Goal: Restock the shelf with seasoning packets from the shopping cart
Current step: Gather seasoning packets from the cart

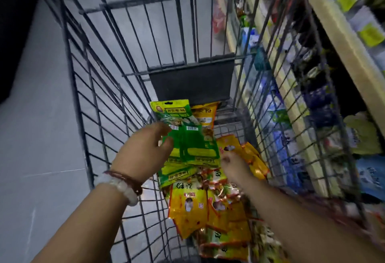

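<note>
Looking down from the head view, I see my left hand (pixel 145 148) pinching a stack of green packets (pixel 187 137) in the middle of the frame, inside the cart (pixel 87 87). My right hand (pixel 233 164) curls onto the yellow packets (pixel 200 208) below. The loose green stack could slide apart and drop.

Shelf goods (pixel 325 87) blurred behind cart wire (pixel 277 87); right fingertips indistinct

- Two bare forearms, no sleeves anywhere
- Left wrist (pixel 123 185): chunky pale white bead bracelet (pixel 121 187) plus a thin dark red one (pixel 127 179) right beside it
- Right hand (pixel 235 164): totally plain
</note>
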